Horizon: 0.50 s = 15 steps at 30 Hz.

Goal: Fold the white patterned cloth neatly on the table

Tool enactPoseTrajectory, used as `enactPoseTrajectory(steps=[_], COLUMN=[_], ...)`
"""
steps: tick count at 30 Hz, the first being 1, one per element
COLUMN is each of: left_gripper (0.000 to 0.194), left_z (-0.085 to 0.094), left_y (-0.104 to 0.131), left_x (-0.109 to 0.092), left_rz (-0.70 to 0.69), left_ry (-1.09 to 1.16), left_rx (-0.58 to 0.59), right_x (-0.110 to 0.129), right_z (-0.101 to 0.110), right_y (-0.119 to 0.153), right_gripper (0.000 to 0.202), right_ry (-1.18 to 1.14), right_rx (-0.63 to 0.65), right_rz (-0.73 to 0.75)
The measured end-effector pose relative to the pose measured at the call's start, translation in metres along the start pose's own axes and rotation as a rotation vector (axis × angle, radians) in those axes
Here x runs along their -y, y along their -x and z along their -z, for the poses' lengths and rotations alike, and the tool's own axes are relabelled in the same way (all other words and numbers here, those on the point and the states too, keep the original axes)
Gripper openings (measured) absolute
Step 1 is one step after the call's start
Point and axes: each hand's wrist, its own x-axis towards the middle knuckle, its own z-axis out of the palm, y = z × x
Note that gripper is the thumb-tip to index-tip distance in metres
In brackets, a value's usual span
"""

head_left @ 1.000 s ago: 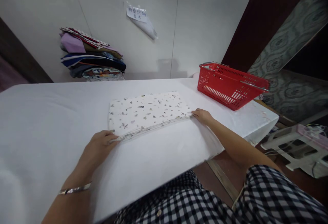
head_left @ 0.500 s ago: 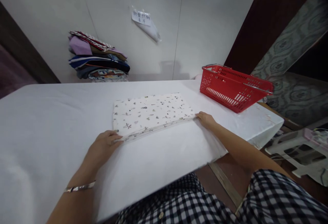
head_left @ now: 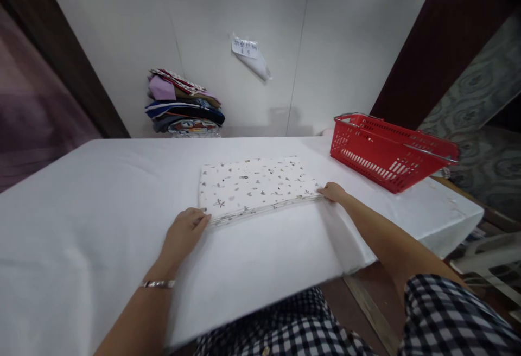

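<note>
A white cloth (head_left: 260, 185) with a small grey and brown plant print lies folded in several layers on the white-covered table (head_left: 260, 269). Its layered edge faces me. My left hand (head_left: 188, 231) pinches the near left corner between thumb and fingers. At the near right corner, my right hand (head_left: 334, 191) is closed on the same cloth, with the fingertips partly hidden. The cloth rests flat on the tabletop between both hands.
A red plastic basket (head_left: 386, 152) with metal handles stands at the table's back right. Behind the far edge, a pile of folded fabrics (head_left: 185, 106) leans by the wall. A paper label (head_left: 246, 48) hangs there. A white stool (head_left: 492, 261) is at the right.
The whole scene has shifted right and slightly down in view as my head turned left. Both hands remain at the cloth's near corners, and its near edge looks flatter against the table.
</note>
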Motion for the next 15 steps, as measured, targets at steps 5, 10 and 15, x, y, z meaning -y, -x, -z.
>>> enactPoseTrajectory(steps=[5,10,15], left_gripper=[0.025,0.018,0.013], left_z=[-0.0032,-0.0056,-0.0058], left_y=[0.0012,0.0014,0.0009], left_x=[-0.0022,-0.0017,-0.0017], left_rz=[0.077,0.154,0.227], left_ry=[0.038,0.072,0.126], left_rx=[-0.055,-0.069,-0.096], right_x=[0.0028,-0.0019,-0.001], right_z=[0.0016,-0.0026,-0.004], right_y=[-0.0061,-0.0074,-0.0021], right_gripper=[0.036,0.032,0.029], right_ry=[0.01,-0.07,-0.156], right_rx=[0.03,0.027,0.004], right_rz=[-0.033,-0.052,-0.034])
